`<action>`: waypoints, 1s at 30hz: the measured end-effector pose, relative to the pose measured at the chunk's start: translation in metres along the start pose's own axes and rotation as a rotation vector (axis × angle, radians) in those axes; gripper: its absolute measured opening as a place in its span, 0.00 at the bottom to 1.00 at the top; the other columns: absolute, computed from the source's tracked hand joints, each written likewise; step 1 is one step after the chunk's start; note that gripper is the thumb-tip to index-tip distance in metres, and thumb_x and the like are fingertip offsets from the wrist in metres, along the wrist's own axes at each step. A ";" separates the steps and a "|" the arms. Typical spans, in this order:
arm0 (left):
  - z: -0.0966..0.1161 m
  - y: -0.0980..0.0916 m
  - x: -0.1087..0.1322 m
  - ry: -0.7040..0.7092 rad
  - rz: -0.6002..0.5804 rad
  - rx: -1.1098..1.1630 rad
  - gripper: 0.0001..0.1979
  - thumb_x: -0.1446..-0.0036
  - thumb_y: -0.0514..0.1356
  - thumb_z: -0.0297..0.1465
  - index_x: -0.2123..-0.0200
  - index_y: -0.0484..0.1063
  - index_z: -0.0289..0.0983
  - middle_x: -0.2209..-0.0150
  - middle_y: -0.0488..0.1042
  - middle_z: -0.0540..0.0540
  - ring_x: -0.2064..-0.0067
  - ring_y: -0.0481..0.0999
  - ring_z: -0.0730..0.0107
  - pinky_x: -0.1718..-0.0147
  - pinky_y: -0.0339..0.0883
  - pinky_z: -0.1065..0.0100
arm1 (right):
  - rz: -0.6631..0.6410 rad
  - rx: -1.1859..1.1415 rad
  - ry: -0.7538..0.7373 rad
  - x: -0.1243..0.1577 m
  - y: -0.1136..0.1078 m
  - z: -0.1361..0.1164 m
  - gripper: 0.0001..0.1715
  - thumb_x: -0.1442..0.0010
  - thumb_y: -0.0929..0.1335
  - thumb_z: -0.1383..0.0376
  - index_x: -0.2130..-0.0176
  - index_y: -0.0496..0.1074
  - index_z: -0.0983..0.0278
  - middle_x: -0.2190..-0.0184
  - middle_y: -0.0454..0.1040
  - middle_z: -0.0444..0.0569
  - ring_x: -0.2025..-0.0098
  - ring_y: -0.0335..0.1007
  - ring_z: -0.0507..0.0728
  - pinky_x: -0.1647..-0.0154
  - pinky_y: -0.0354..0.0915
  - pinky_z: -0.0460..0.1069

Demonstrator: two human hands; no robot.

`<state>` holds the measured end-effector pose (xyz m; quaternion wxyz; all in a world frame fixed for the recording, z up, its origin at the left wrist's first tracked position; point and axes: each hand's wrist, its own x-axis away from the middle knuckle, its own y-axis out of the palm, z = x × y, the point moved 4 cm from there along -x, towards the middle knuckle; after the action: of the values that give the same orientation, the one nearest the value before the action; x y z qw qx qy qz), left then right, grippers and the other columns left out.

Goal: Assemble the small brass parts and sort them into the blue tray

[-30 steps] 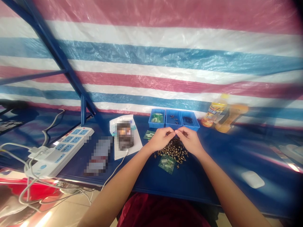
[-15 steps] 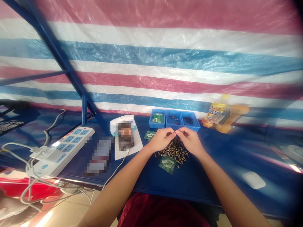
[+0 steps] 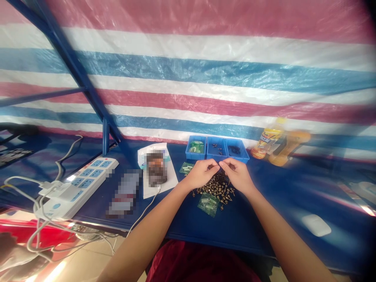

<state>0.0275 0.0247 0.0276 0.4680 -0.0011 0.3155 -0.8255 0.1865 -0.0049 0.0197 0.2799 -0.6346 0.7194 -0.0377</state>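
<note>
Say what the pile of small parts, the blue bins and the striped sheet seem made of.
Pile of small parts: likely brass-coloured metal, glinting gold-brown. Blue bins: moulded plastic, plain matte walls. Striped sheet: probably woven plastic tarpaulin, glossy and crinkled.

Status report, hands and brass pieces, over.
Left hand, right hand pinched, close together above brass pile. Anything held too small to tell. Green bag beside pile.

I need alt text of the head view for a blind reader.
Left hand and right hand pinch together over a pile of brass parts on a blue table. Three blue bins stand behind it; a power strip lies far left.
</note>
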 end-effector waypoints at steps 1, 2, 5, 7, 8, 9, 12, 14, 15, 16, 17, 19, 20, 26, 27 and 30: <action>0.000 0.000 0.000 0.000 0.002 -0.003 0.15 0.35 0.53 0.38 0.69 0.70 0.36 0.72 0.71 0.52 0.71 0.66 0.73 0.70 0.57 0.71 | -0.001 -0.001 0.001 0.000 0.000 0.001 0.23 0.38 0.67 0.47 0.69 0.73 0.63 0.77 0.70 0.45 0.76 0.63 0.54 0.72 0.60 0.49; 0.000 -0.001 0.000 0.002 0.005 -0.005 0.15 0.35 0.53 0.38 0.69 0.70 0.36 0.72 0.71 0.51 0.70 0.67 0.73 0.69 0.58 0.71 | -0.002 -0.002 0.000 0.000 0.000 0.001 0.23 0.38 0.67 0.47 0.69 0.72 0.63 0.77 0.70 0.45 0.76 0.63 0.54 0.73 0.60 0.49; -0.001 0.000 0.000 0.007 -0.007 -0.006 0.14 0.35 0.53 0.38 0.69 0.71 0.36 0.70 0.73 0.51 0.70 0.68 0.73 0.68 0.59 0.71 | 0.008 -0.026 0.007 -0.002 -0.002 0.002 0.22 0.38 0.67 0.47 0.69 0.72 0.63 0.78 0.68 0.44 0.75 0.63 0.54 0.72 0.60 0.49; -0.003 0.001 0.000 0.006 -0.024 -0.008 0.14 0.35 0.53 0.37 0.68 0.71 0.36 0.70 0.74 0.51 0.69 0.69 0.73 0.68 0.60 0.71 | 0.034 -0.053 0.023 -0.003 -0.005 0.003 0.22 0.38 0.67 0.47 0.69 0.71 0.63 0.80 0.67 0.43 0.76 0.62 0.54 0.73 0.60 0.49; -0.003 0.002 0.000 0.006 -0.030 -0.009 0.13 0.35 0.54 0.37 0.68 0.71 0.36 0.70 0.74 0.51 0.69 0.70 0.73 0.68 0.60 0.71 | 0.051 -0.062 0.029 -0.004 -0.008 0.003 0.22 0.38 0.67 0.47 0.69 0.71 0.62 0.80 0.66 0.43 0.76 0.62 0.53 0.73 0.60 0.48; -0.004 0.002 0.000 0.005 -0.032 -0.008 0.13 0.36 0.54 0.37 0.68 0.71 0.36 0.70 0.74 0.51 0.69 0.70 0.72 0.68 0.60 0.71 | 0.069 -0.068 0.034 -0.004 -0.010 0.004 0.22 0.37 0.66 0.47 0.69 0.70 0.62 0.81 0.66 0.42 0.77 0.62 0.53 0.73 0.60 0.48; -0.003 0.001 0.000 0.007 -0.021 0.000 0.13 0.36 0.54 0.37 0.68 0.71 0.36 0.70 0.74 0.51 0.70 0.70 0.73 0.67 0.61 0.71 | 0.082 -0.065 0.044 -0.006 -0.013 0.006 0.22 0.38 0.67 0.47 0.69 0.70 0.62 0.80 0.66 0.42 0.77 0.62 0.53 0.73 0.60 0.48; -0.002 0.001 0.000 0.007 -0.008 -0.001 0.13 0.36 0.54 0.37 0.68 0.71 0.36 0.69 0.74 0.51 0.70 0.69 0.74 0.68 0.60 0.71 | 0.031 -0.066 0.059 -0.006 -0.010 0.008 0.23 0.39 0.67 0.46 0.69 0.70 0.62 0.80 0.67 0.42 0.76 0.63 0.53 0.73 0.61 0.48; -0.002 0.000 0.000 0.006 -0.001 -0.007 0.13 0.36 0.53 0.37 0.68 0.72 0.36 0.69 0.74 0.51 0.70 0.69 0.73 0.68 0.60 0.71 | -0.002 -0.069 0.065 -0.006 -0.008 0.009 0.23 0.39 0.67 0.45 0.69 0.70 0.62 0.79 0.67 0.42 0.76 0.64 0.53 0.73 0.61 0.48; -0.001 0.000 0.000 0.004 0.004 -0.015 0.14 0.36 0.53 0.37 0.68 0.72 0.36 0.69 0.74 0.51 0.70 0.69 0.73 0.68 0.60 0.71 | -0.032 -0.071 0.069 -0.005 -0.005 0.010 0.24 0.39 0.67 0.45 0.69 0.70 0.62 0.79 0.67 0.43 0.76 0.64 0.54 0.73 0.60 0.49; -0.001 0.000 0.000 0.003 0.008 -0.024 0.14 0.36 0.53 0.37 0.69 0.71 0.36 0.70 0.74 0.51 0.70 0.69 0.73 0.68 0.60 0.71 | -0.053 -0.072 0.071 -0.005 -0.003 0.011 0.24 0.39 0.67 0.45 0.69 0.70 0.62 0.79 0.67 0.43 0.76 0.64 0.54 0.73 0.60 0.49; -0.001 0.000 0.001 0.005 0.004 -0.033 0.14 0.36 0.53 0.37 0.69 0.71 0.36 0.71 0.73 0.51 0.70 0.68 0.73 0.69 0.59 0.71 | -0.068 -0.081 0.074 -0.004 -0.001 0.011 0.24 0.39 0.67 0.45 0.69 0.70 0.62 0.79 0.67 0.42 0.75 0.64 0.54 0.73 0.61 0.49; -0.002 0.001 0.001 0.008 0.001 -0.033 0.14 0.36 0.53 0.37 0.69 0.71 0.36 0.71 0.73 0.51 0.71 0.68 0.73 0.69 0.59 0.71 | -0.067 -0.089 0.077 -0.004 -0.001 0.011 0.23 0.39 0.67 0.45 0.69 0.70 0.62 0.79 0.67 0.42 0.75 0.65 0.54 0.72 0.61 0.49; -0.003 0.003 0.001 0.010 -0.008 -0.040 0.14 0.36 0.53 0.37 0.69 0.71 0.36 0.72 0.72 0.51 0.71 0.68 0.73 0.70 0.59 0.71 | -0.053 -0.126 0.084 -0.004 -0.001 0.008 0.23 0.41 0.68 0.45 0.69 0.70 0.62 0.78 0.68 0.43 0.75 0.66 0.54 0.71 0.63 0.49; -0.003 0.003 0.001 0.009 -0.008 -0.040 0.14 0.36 0.53 0.37 0.70 0.71 0.36 0.72 0.72 0.51 0.71 0.68 0.73 0.69 0.59 0.71 | -0.054 -0.128 0.084 -0.004 -0.001 0.008 0.23 0.40 0.68 0.45 0.69 0.70 0.62 0.78 0.68 0.43 0.75 0.66 0.54 0.71 0.63 0.49; -0.003 0.002 0.001 0.010 -0.002 -0.044 0.14 0.36 0.53 0.37 0.69 0.71 0.36 0.72 0.72 0.51 0.71 0.69 0.73 0.69 0.60 0.71 | -0.054 -0.135 0.088 -0.005 -0.001 0.009 0.23 0.40 0.68 0.46 0.69 0.70 0.62 0.78 0.67 0.42 0.75 0.66 0.54 0.71 0.63 0.49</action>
<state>0.0277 0.0251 0.0236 0.4655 -0.0075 0.3358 -0.8188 0.1919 0.0022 0.0139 0.2033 -0.6690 0.7145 -0.0246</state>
